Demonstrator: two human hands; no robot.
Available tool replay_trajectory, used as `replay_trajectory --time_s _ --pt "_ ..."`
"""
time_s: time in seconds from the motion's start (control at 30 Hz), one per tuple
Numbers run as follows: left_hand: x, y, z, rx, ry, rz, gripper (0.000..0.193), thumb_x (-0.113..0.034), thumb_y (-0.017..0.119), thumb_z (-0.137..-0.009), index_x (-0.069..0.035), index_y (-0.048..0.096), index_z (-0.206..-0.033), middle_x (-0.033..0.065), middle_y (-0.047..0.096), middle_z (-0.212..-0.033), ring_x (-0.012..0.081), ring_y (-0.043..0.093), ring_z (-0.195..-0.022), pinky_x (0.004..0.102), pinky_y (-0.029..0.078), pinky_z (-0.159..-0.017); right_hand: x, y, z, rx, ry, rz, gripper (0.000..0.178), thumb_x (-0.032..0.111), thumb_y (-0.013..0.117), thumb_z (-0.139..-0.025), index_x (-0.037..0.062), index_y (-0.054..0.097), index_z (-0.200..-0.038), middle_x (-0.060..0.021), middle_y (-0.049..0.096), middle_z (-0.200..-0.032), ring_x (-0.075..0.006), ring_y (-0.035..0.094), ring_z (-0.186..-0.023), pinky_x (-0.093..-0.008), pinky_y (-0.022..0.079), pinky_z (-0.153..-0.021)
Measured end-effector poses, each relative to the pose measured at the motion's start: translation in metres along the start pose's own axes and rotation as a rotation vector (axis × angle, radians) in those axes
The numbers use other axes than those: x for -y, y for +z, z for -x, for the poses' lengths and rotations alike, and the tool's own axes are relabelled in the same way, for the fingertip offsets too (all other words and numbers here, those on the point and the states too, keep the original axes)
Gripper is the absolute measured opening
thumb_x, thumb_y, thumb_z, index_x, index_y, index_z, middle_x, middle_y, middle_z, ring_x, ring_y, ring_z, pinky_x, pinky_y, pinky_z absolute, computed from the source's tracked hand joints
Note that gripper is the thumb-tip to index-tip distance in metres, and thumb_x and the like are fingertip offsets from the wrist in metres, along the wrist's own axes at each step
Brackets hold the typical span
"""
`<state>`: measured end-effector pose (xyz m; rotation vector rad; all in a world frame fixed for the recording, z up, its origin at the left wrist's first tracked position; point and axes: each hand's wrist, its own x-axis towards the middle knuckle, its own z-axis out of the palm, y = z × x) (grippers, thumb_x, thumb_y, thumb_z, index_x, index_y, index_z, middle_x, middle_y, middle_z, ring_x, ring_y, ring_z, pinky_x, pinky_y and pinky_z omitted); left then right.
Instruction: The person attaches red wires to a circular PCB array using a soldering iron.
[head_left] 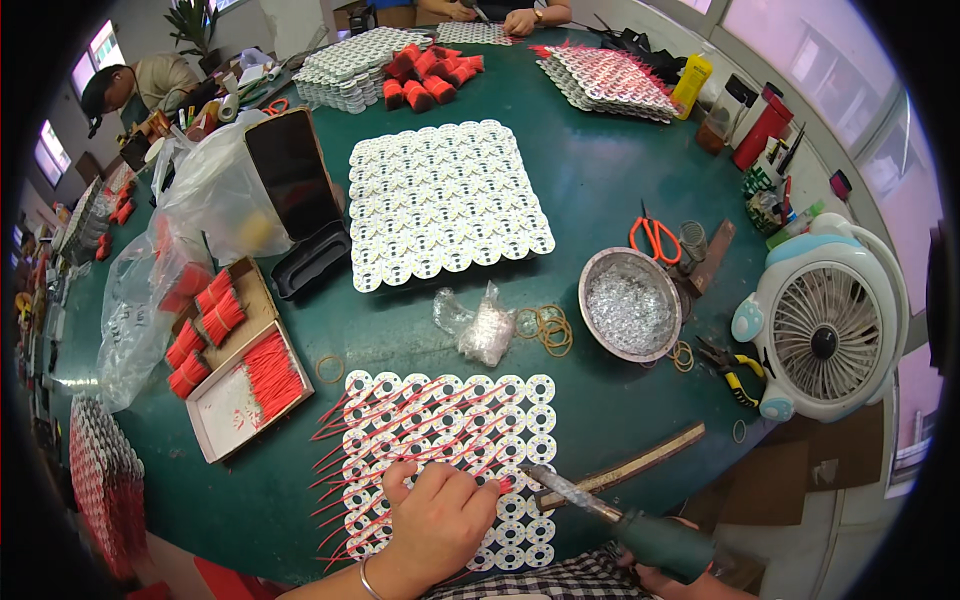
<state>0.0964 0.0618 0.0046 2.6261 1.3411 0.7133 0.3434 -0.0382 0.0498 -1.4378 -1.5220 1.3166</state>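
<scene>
A panel of round white circuit boards (541, 420) lies on the table in front of me, with rows of thin red wires (335, 465) slanting off its left side. My left hand (440, 512) rests on the panel, its fingers closed on red wire, whose ends show at the fingertips. From the lower right, my right hand (652, 580) grips a soldering iron (660, 543) with a dark green handle. The iron's tip reaches the panel just right of my left fingertips; whether it touches a board I cannot tell. The iron hides part of my right hand.
A stack of bare panels (440, 200) sits beyond. Left is a box of red wires (250, 390); right, a metal bowl (630, 305), a wooden strip (625, 465), pliers (740, 375), orange scissors (655, 238) and a fan (825, 335). Another person's hands (520, 20) work at the far edge.
</scene>
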Motion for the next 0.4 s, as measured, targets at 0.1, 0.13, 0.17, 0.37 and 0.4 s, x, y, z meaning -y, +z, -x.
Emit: replay_trajectory --time_s 0.1,0.13,0.17,0.37,0.4 --pt "-0.002 -0.001 -0.004 -0.003 0.016 0.036 0.008 -0.018 0.064 -0.069 -0.017 0.063 -0.076 -0.0060 0.048 -0.065 0.0108 0.049 -0.070 0.0388 0.025 -0.080 -0.023 -0.003 0.031 -0.082 0.114 0.092 0.038 0.029 0.061 -0.081 0.0018 0.056 -0.107 -0.0120 0.061 -0.103 -0.0255 0.060 -0.092 -0.0359 0.047 -0.079" --pt "-0.002 -0.003 -0.003 0.003 0.007 0.017 0.008 -0.018 0.064 -0.069 -0.017 0.063 -0.076 -0.0060 0.048 -0.065 0.0108 0.049 -0.070 0.0388 0.025 -0.080 -0.035 -0.006 0.034 -0.131 0.136 0.165 0.042 0.033 0.063 -0.080 0.0022 0.055 -0.109 -0.0123 0.061 -0.102 -0.0255 0.059 -0.095 -0.0370 0.045 -0.083" --pt "-0.002 -0.006 -0.002 0.010 -0.007 0.011 0.008 -0.018 0.064 -0.069 -0.017 0.063 -0.077 -0.0063 0.049 -0.066 0.0105 0.050 -0.071 0.0388 0.025 -0.079 -0.042 -0.021 0.029 -0.024 -0.033 -0.042 0.052 0.031 0.059 -0.082 -0.0055 0.045 -0.116 -0.0139 0.062 -0.080 -0.0217 0.061 -0.068 -0.0312 0.049 -0.063" --pt "-0.011 -0.020 0.000 -0.021 0.052 0.012 0.017 -0.016 0.067 -0.063 -0.019 0.063 -0.079 -0.0079 0.053 -0.069 0.0095 0.051 -0.074 0.0402 0.025 -0.076 -0.020 -0.027 0.019 -0.096 0.067 -0.114 0.049 0.029 0.058 -0.083 -0.0044 0.046 -0.117 -0.0152 0.059 -0.095 -0.0219 0.061 -0.065 -0.0329 0.050 -0.060" --pt "-0.008 -0.017 0.002 0.064 0.065 0.001 0.014 -0.017 0.064 -0.067 -0.019 0.064 -0.081 -0.0086 0.056 -0.073 0.0079 0.052 -0.077 0.0405 0.025 -0.077 -0.021 -0.031 0.015 -0.035 0.035 -0.089 0.050 0.030 0.058 -0.083 -0.0043 0.045 -0.118 -0.0155 0.059 -0.097 -0.0228 0.061 -0.065 -0.0326 0.050 -0.061"
